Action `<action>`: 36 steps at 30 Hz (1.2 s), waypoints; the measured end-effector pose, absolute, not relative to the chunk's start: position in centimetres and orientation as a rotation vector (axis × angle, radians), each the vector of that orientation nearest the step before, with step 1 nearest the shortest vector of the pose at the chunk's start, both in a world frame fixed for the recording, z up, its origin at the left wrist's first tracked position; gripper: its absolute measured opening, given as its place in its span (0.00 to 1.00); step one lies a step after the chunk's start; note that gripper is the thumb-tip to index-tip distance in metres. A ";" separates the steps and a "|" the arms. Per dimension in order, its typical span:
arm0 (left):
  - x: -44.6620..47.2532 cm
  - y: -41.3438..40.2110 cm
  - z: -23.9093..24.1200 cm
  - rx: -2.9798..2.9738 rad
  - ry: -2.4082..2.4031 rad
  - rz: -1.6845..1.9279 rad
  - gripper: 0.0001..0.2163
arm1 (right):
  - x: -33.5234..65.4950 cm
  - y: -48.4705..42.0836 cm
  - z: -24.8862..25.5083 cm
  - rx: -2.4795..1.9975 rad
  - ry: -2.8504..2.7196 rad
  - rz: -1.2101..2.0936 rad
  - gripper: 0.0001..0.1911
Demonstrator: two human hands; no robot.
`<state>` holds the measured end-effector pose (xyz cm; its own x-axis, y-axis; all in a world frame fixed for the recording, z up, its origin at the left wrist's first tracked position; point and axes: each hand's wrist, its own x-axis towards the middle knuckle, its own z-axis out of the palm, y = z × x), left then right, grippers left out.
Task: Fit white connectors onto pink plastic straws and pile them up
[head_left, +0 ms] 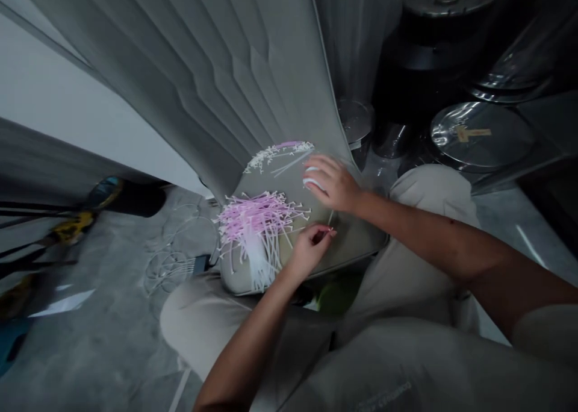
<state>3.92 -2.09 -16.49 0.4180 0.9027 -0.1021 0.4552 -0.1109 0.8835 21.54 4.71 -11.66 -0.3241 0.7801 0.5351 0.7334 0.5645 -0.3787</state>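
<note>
A grey padded cushion (352,243) lies across my lap, joined to a tall ribbed grey panel (235,81). On it sits a heap of thin pink and white plastic strips (255,225). A second, smaller scatter of white strips (277,152) lies further up. My left hand (309,249) is closed in a pinch on one thin strip beside the pink heap. My right hand (332,182) rests on the cushion with fingers curled over a small white roll-like object (311,180).
White cables (169,261) lie coiled on the grey floor at left, near yellow and blue tools (85,219). Round metal lids and black drums (478,132) stand at the right. A green object (336,294) shows between my knees.
</note>
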 end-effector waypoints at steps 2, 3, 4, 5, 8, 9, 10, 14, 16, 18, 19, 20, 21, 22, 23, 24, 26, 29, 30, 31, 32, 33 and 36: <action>3.4 -2.2 -16.9 1.760 1.161 0.609 0.09 | 20.8 3.6 -12.7 -1.134 -2.235 0.209 0.18; 3.1 -2.3 -17.1 1.769 1.150 0.618 0.09 | 20.5 3.1 -13.1 -1.107 -2.283 0.287 0.18; 2.9 -2.4 -17.1 1.773 1.139 0.629 0.09 | 20.3 2.8 -13.4 -1.094 -2.327 0.368 0.18; 2.6 -2.4 -17.1 1.772 1.130 0.646 0.08 | 20.2 2.6 -13.6 -1.111 -2.365 0.439 0.18; 2.2 -2.4 -16.8 1.748 1.103 0.703 0.07 | 20.4 2.5 -13.5 -1.278 -2.509 0.590 0.16; 2.2 -2.3 -16.6 1.734 1.094 0.718 0.07 | 20.5 2.7 -13.4 -1.311 -2.563 0.636 0.15; 2.2 -2.3 -16.5 1.715 1.092 0.731 0.06 | 20.7 2.9 -13.3 -1.338 -2.600 0.671 0.15; 2.3 -2.2 -16.2 1.589 1.160 0.712 0.07 | 21.3 3.8 -13.1 -1.337 -2.685 0.771 0.16; 2.2 -2.3 -16.2 1.522 1.196 0.706 0.08 | 21.6 4.1 -12.8 -1.270 -2.701 0.829 0.16; 2.0 -2.4 -16.3 1.483 1.209 0.711 0.09 | 22.0 4.4 -12.3 -1.230 -2.697 0.871 0.16; 1.9 -2.5 -16.4 1.472 1.214 0.717 0.09 | 22.3 4.6 -12.0 -1.226 -2.699 0.886 0.15; 1.8 -2.5 -16.5 1.463 1.217 0.722 0.09 | 22.5 4.7 -11.7 -1.228 -2.707 0.901 0.13; 1.7 -2.5 -16.6 1.454 1.217 0.726 0.09 | 22.7 4.9 -11.5 -1.232 -2.722 0.923 0.11; 1.6 -2.5 -16.6 1.445 1.218 0.727 0.09 | 22.9 5.1 -11.3 -1.237 -2.741 0.951 0.09; 1.6 -2.5 -16.6 1.435 1.218 0.727 0.09 | 23.0 5.2 -11.1 -1.243 -2.765 0.983 0.08; 1.6 -2.5 -16.6 1.423 1.219 0.722 0.09 | 23.1 5.3 -11.1 -1.248 -2.789 1.010 0.07; 1.6 -2.4 -16.5 1.399 1.221 0.700 0.10 | 23.2 5.4 -11.2 -1.251 -2.830 1.030 0.05; 1.8 -2.2 -16.2 1.364 1.231 0.656 0.10 | 23.3 5.4 -11.3 -1.285 -2.847 0.986 0.05; 1.9 -2.2 -16.2 1.346 1.237 0.645 0.10 | 23.4 5.4 -11.2 -1.295 -2.840 0.971 0.05; 1.9 -2.2 -16.1 1.323 1.242 0.639 0.10 | 23.5 5.5 -11.0 -1.290 -2.828 0.967 0.06; 1.9 -2.2 -16.0 1.297 1.242 0.637 0.10 | 23.7 5.5 -10.7 -1.273 -2.810 0.969 0.05; 1.9 -2.2 -15.8 1.271 1.237 0.641 0.10 | 23.9 5.6 -10.2 -1.244 -2.787 0.977 0.05; 1.8 -2.5 -15.3 1.234 1.200 0.675 0.10 | 24.6 5.8 -8.6 -1.230 -2.693 1.029 0.05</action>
<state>1.79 -2.47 -15.26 0.2929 0.9033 -0.3135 0.2012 0.2623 0.9438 24.63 5.79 -8.56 -0.6918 0.6768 -0.2518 0.6722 0.4761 -0.5670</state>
